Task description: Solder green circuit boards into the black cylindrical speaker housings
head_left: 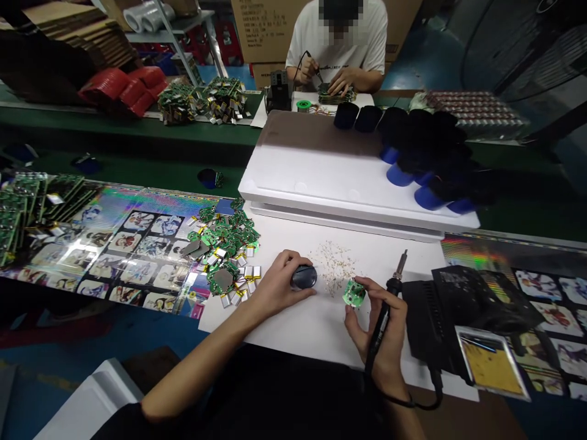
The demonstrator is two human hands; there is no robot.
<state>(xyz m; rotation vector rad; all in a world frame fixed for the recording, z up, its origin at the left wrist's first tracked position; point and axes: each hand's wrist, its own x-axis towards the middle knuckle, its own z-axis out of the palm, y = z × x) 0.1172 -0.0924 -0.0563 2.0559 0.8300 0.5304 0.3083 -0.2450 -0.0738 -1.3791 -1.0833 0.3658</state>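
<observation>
My left hand [283, 282] is closed around a dark, round housing [304, 277] with a shiny face, just above the white work sheet. My right hand [383, 324] pinches a small green circuit board [354, 293] between thumb and fingers. The same hand also carries a soldering iron [381, 330], its metal tip pointing up and away. Between and beyond the two hands, small crumbs of debris [337, 263] lie scattered on the white sheet [293, 333]. Left of my left hand is a pile of green circuit boards [229, 235] with silver battery cells attached.
Black-and-blue cylinders [426, 197] stand on a white foam block [312, 165] ahead. A black soldering station [424, 324] and a tray with a yellow pad [493, 363] sit at the right. More boards [27, 208] lie far left. A co-worker [339, 43] works opposite.
</observation>
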